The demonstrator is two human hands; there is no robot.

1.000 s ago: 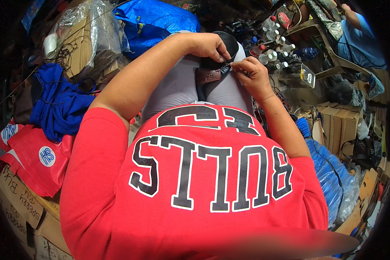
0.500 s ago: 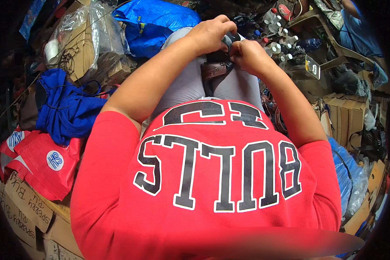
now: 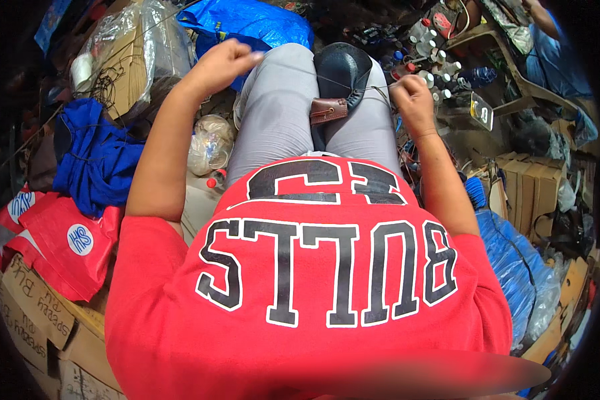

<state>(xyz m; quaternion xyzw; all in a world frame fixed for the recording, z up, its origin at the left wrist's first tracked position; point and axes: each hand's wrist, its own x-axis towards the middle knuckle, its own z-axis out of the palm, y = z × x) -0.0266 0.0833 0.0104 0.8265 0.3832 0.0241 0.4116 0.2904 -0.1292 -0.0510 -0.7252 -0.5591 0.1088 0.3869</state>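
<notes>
A black shoe upper (image 3: 342, 70) with a brown leather tab (image 3: 329, 110) rests on my lap, between my grey-trousered knees. A thin thread (image 3: 300, 71) runs taut from it out to both sides. My left hand (image 3: 223, 61) is pulled away to the left, fingers pinched on one end of the thread. On the other side of the shoe, my right hand (image 3: 413, 99) is closed on the thread's other end. Whether it also holds a needle is too small to tell.
Blue cloth (image 3: 93, 160) and a red bag (image 3: 60, 240) lie at my left, with cardboard boxes (image 3: 27, 313) below them. A blue plastic sack (image 3: 247, 20) sits beyond my knees. Several small white bottles (image 3: 430, 47) stand ahead right. Cardboard (image 3: 527, 183) and another blue sack (image 3: 513, 260) lie at right.
Both hands were together over the shoe on my lap; they have now drawn apart, left hand outward left and right hand outward right, stretching the thread tight.
</notes>
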